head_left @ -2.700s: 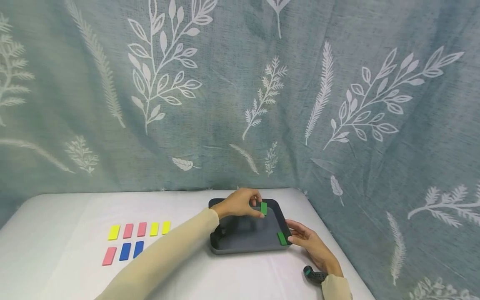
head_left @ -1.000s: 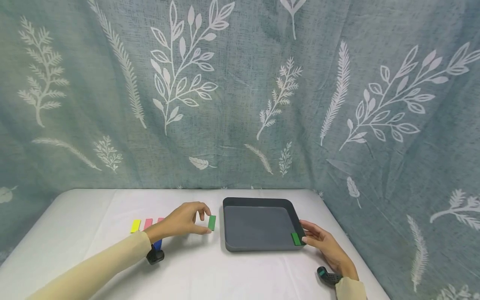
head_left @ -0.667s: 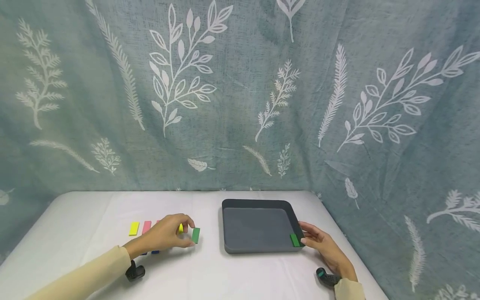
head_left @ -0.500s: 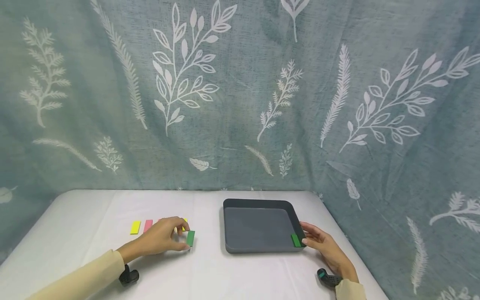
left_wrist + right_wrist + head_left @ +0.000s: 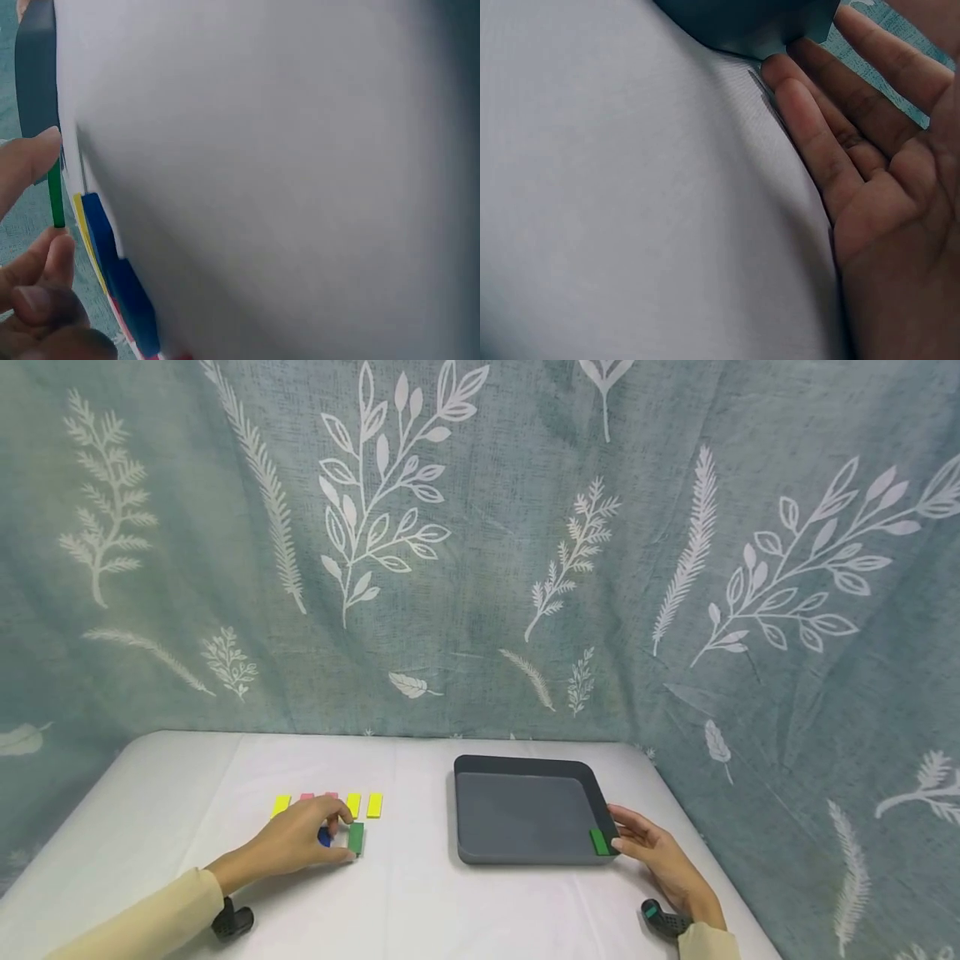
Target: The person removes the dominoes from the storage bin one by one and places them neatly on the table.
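My left hand (image 5: 288,842) pinches a green rectangular block (image 5: 356,838) between thumb and fingertips, low at the right of the coloured blocks. In the left wrist view the green block (image 5: 56,195) shows edge-on, near two blue blocks (image 5: 101,229). Whether it touches the table, I cannot tell. My right hand (image 5: 656,856) rests at the right side of the dark grey tray (image 5: 517,818), touching its near right corner with fairly straight fingers. Inside that corner lies another green block (image 5: 599,842).
Yellow blocks (image 5: 374,805) and pink blocks (image 5: 307,797) lie in a row behind my left hand, which partly hides them. A blue block (image 5: 324,836) shows between its fingers. White cloth (image 5: 412,893) covers the table, and a leaf-patterned curtain (image 5: 480,610) hangs behind it.
My left hand has carried the green block from over the tray leftward and down to beside the other blocks. My right hand stays at the tray's corner.
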Action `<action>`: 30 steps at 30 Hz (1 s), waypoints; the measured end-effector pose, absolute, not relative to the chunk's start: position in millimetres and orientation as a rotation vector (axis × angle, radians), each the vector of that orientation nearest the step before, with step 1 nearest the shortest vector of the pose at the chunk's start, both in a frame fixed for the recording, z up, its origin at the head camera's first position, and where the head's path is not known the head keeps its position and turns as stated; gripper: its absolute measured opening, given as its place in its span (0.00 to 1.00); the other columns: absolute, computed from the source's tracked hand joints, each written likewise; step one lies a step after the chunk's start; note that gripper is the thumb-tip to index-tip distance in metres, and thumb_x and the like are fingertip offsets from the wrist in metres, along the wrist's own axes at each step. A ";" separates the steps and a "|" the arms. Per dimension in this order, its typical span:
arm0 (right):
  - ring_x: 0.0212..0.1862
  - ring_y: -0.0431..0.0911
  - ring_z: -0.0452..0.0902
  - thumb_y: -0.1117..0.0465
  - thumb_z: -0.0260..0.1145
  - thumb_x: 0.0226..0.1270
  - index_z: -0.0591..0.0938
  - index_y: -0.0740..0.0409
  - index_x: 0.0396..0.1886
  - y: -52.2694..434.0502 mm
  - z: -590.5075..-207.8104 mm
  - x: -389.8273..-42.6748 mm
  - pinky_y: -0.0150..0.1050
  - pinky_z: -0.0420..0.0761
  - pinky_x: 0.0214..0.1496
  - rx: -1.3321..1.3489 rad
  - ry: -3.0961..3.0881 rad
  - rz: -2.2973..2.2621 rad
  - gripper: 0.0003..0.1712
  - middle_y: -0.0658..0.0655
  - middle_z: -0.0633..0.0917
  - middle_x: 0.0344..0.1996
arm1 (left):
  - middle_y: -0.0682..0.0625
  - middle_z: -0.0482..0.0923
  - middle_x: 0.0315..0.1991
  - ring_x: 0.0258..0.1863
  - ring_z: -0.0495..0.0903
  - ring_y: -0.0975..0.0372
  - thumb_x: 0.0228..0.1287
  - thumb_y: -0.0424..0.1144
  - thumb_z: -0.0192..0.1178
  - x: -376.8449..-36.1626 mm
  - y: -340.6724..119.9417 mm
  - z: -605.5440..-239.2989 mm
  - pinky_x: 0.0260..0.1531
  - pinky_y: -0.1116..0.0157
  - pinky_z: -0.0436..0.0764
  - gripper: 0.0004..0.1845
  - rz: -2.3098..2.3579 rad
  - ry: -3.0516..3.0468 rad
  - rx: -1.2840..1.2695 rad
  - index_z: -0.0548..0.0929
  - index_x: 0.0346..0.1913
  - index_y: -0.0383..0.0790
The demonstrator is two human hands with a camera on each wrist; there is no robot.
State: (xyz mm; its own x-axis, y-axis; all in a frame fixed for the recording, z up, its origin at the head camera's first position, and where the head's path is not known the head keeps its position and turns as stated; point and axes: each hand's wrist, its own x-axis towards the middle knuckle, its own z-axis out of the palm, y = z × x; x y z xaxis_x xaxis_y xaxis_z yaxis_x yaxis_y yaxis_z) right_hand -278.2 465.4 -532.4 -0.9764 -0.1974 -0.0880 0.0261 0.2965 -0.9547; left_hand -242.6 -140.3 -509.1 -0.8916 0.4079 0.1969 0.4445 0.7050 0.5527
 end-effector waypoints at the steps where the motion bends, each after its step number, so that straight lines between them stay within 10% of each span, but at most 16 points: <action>1: 0.63 0.46 0.74 0.59 0.70 0.73 0.67 0.55 0.78 465.4 -531.9 -278.1 0.33 0.75 0.60 -0.158 2.372 -1.751 0.38 0.62 0.70 0.73 | 0.60 0.73 0.31 0.29 0.70 0.69 0.49 0.53 0.82 -242.9 -140.9 -508.5 0.30 0.69 0.72 0.25 -0.935 -2.848 -0.709 0.84 0.45 0.43; 30: 0.64 0.47 0.74 0.59 0.71 0.71 0.68 0.56 0.78 465.8 -534.5 -279.1 0.34 0.75 0.61 -0.139 2.373 -1.756 0.38 0.61 0.70 0.74 | 0.54 0.78 0.36 0.30 0.73 0.65 0.56 0.58 0.76 -266.9 -116.7 -481.2 0.28 0.66 0.74 0.24 -0.866 -2.806 -0.786 0.86 0.47 0.45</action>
State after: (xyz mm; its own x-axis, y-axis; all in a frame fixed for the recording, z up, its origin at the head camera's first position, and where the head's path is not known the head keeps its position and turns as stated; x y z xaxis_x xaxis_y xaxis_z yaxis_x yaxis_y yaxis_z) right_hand -279.1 465.8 -534.5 -0.9783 -0.1851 -0.0936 0.0354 0.2955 -0.9547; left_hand -266.9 -116.7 -481.2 -0.8616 0.4471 0.2405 0.5048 0.7047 0.4986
